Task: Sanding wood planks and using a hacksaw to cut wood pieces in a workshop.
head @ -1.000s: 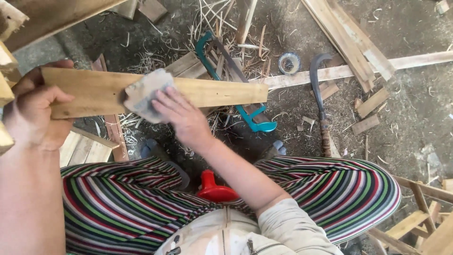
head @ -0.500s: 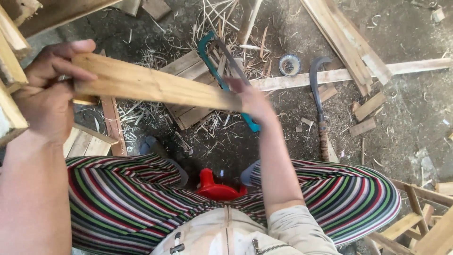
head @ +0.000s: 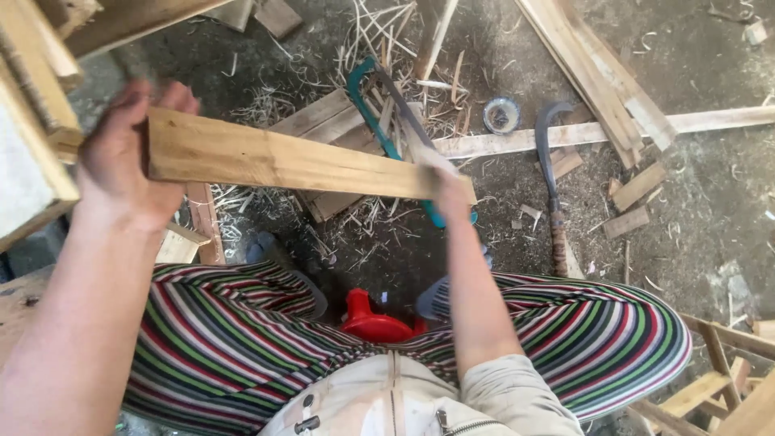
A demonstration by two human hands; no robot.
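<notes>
My left hand point(head: 129, 165) grips the left end of a pale wooden plank point(head: 282, 161), held roughly level above my knees. At the plank's right end, my right hand point(head: 444, 182) is blurred with motion. It presses a small grey piece of sandpaper point(head: 421, 149) against the wood. My legs in striped trousers point(head: 226, 339) are spread below the plank.
A green hacksaw point(head: 373, 105), a curved sickle point(head: 549, 153) and a roll of tape point(head: 501, 115) lie on the dirt floor among shavings and offcuts. Long boards point(head: 597, 73) lie at the upper right, a wooden frame point(head: 36, 137) stands at the left, and a red stool point(head: 375, 323) is under me.
My right hand has slid with the sandpaper from near the plank's left end to its right end. The plank has tilted slightly and my left hand has shifted its grip.
</notes>
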